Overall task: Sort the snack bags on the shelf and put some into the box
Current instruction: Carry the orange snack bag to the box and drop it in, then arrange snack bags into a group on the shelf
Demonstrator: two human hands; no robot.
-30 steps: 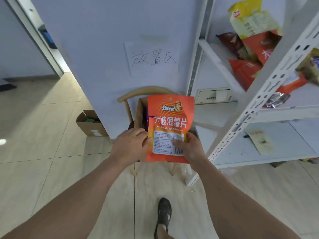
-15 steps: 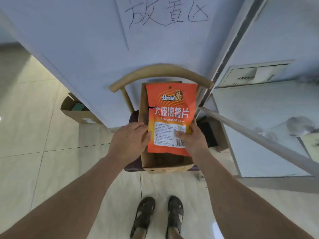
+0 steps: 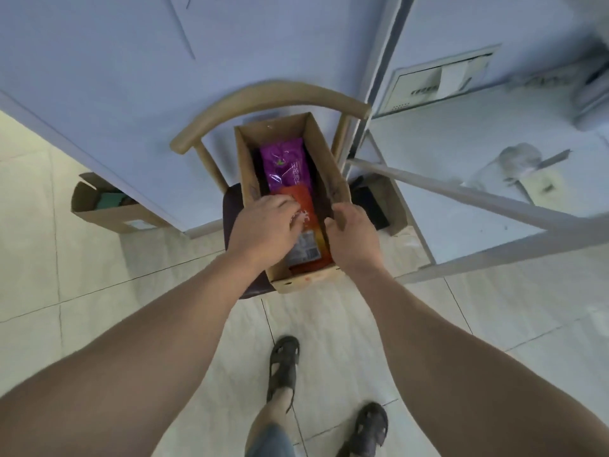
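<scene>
On the dark seat of a wooden chair (image 3: 263,94) in front of me stands an open cardboard box (image 3: 329,150), long and narrow, its far end toward the pale blue wall (image 3: 115,61). Inside it, at the far end, lies a purple snack bag (image 3: 285,166). Nearer to me, overlapping the purple bag's near edge, lies an orange snack bag (image 3: 311,225), label side up, down inside the box walls.

My left hand (image 3: 263,229) reaches over the box's left wall, palm down, fingers spread and resting flat on the orange bag, pressing on it rather than closed around it. My right hand (image 3: 354,239) is at the box's right wall near the close corner. Its thumb lies inside against the bag's right edge and its fingers curl over the top of the wall; whether it grips the cardboard or the bag I cannot tell.

To the right stands a white metal shelf (image 3: 461,192), its lower board near floor level. To the left, on the tiled floor (image 3: 66,258) beside the wall, sits a second, smaller cardboard box (image 3: 108,212). Below, my two feet in dark sandals (image 3: 285,361) stand on the tiles.
</scene>
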